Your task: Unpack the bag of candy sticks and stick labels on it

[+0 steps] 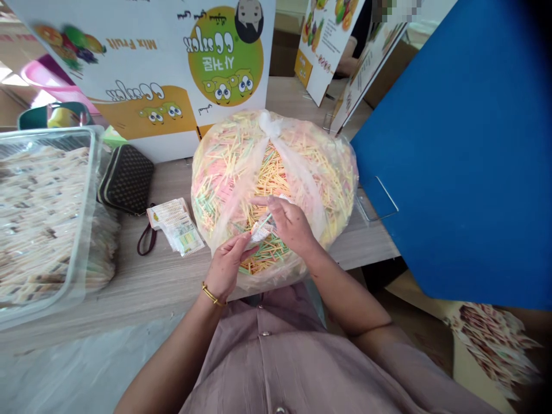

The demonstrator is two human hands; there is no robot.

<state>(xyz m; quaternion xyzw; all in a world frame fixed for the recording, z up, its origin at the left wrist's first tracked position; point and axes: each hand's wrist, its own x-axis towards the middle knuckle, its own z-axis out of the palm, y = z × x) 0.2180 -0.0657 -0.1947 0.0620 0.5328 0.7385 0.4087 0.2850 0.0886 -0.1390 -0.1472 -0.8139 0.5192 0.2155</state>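
A small clear plastic packet (261,231) with white and orange print is between my two hands. My left hand (230,264), a gold bangle at its wrist, pinches the packet's left end. My right hand (296,229) closes on its other side, index finger stretched to the left; a thin pale-green stick shows beside the fingers. Just beneath the hands, a large clear plastic bag (340,172) lies open in the middle, filled with thin yellow, green, pink and orange sticks (271,175). To the left, a small pile of flat printed packets (176,227) lies on the table (159,293).
A dark patterned wristlet purse (127,179) sits beside a clear tub (92,230) of filled packets. White printed cartons (142,69) stand behind. A blue panel (466,172) rises at right. More packets (495,345) lie in a low box at lower right.
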